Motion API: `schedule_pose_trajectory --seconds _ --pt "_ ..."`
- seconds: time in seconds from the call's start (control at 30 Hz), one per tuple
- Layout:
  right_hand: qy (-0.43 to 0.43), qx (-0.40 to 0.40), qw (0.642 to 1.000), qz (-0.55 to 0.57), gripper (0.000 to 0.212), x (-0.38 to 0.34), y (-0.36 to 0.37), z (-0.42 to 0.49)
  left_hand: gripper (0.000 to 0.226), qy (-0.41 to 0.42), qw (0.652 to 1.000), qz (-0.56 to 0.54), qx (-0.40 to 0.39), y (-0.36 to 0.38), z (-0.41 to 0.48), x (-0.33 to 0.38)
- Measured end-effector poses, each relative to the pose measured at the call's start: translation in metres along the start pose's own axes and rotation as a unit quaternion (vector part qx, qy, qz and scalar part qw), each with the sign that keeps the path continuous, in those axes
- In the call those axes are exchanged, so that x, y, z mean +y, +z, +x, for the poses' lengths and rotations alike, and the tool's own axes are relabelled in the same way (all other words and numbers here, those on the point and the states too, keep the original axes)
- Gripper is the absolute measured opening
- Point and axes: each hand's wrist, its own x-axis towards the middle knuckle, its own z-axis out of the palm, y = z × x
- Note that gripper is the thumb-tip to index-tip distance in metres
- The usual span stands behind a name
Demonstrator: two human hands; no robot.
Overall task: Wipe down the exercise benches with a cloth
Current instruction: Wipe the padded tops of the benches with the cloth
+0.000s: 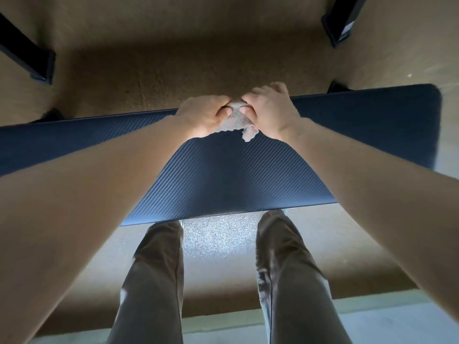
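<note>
One cloth (234,120), pale and nubbly, bunched into a wad at the far long edge of the bench, near its middle. Gripped from both sides: left hand (203,115) clamped on its left part, right hand (270,110) on its right, thumbs dug into the fabric, fingers curled over the far side. Two hands close together, almost knuckle to knuckle, with only the wad between. A loose tail of the cloth sticking out below the right hand, lying on the pad.

One bench (223,175) underneath: a long, flat, dark blue pad with fine diagonal ribbing and rounded corners, running across the view from left to right. Two dark feet of its frame peeking out beyond the far edge, one at the left (51,114), one at the right (337,86).

Two bare forearms reaching in from the lower corners, covering much of the pad's left part and some of its right. Two legs in dark trousers, left (154,281) and right (288,269), standing just at the near edge, shoes mostly hidden by the pad.

Brown, grainy floor (173,58) all around, with a brightly lit speckled patch (218,234) between the legs and a pale band (397,324) along the bottom. Two black bars of other equipment on the floor well beyond the bench, one at the upper left (27,55), one at the upper right (345,18); cannot tell what kind.
</note>
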Motion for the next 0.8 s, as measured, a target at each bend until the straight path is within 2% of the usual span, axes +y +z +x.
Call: schedule_pose_trajectory --seconds 0.33,0.57,0.67,0.8 --pt "0.065 0.024 0.998 0.014 0.033 0.137 -0.01 -0.073 0.034 0.042 0.999 0.024 -0.023 0.011 0.079 0.137" --pt "0.147 0.028 0.989 0.012 0.041 0.236 -0.019 -0.131 0.04 0.088 0.994 0.042 -0.041 0.022 0.142 0.243" --pt "0.189 0.023 0.982 0.013 0.048 0.27 -0.023 -0.156 0.044 0.104 0.992 0.052 -0.052 0.023 0.166 0.285" --pt "0.244 0.048 0.968 0.023 0.046 0.297 -0.024 -0.178 0.055 0.131 0.986 0.077 -0.071 0.029 0.191 0.329"
